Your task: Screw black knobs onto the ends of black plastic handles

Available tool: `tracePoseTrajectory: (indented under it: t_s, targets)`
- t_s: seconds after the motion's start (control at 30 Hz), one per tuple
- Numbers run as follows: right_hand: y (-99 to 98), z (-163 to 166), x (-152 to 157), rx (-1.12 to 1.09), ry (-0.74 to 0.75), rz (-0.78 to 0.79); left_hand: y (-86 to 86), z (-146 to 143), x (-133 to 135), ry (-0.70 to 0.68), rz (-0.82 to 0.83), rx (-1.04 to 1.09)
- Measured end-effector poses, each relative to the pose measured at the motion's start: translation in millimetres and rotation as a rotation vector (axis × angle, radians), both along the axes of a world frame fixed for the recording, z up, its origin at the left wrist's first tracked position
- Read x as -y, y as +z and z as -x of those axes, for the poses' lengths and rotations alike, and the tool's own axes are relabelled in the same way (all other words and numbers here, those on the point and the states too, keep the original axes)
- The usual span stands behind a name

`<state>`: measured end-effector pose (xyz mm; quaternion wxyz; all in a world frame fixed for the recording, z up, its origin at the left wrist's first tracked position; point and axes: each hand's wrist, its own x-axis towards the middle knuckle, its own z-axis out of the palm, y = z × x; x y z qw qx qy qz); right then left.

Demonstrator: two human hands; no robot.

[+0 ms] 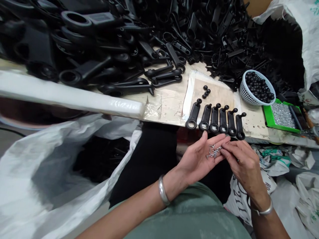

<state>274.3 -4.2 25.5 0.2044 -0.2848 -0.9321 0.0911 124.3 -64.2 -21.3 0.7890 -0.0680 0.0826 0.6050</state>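
Observation:
My left hand is turned palm up and slightly cupped, holding several small silver screws loose in it. At its fingertips, my right hand is closed in a pinch on a screw. Just beyond both hands, several black plastic crank handles stand side by side in a row along the table's front edge, ring ends toward me. Their narrow far ends carry round knobs, though one second from the left looks bare. Behind the row lie several loose black balls on a worn pad.
A light blue basket of black balls stands right, beside a green tray full of screws. Black plastic parts are heaped across the back. A long white wrapped bar lies left, above an open white sack.

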Motion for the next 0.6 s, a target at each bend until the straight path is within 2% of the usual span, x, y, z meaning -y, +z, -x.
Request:
tracePoseTrajectory:
  t_s: [0.13,0.33,0.6]
  targets:
    - [-3.5,1.6,4.9,0.007,-0.036,-0.014,-2.0,-1.5,0.9,0.012,-0.005,0.014]
    - [-1.5,1.8,6.0,0.034,-0.008,-0.074,-1.0,-0.1,0.6,0.003,-0.031,0.014]
    - [0.8,5.6,4.8,0.124,0.005,-0.014,-2.7,1.7,1.4,-0.018,-0.075,-0.017]
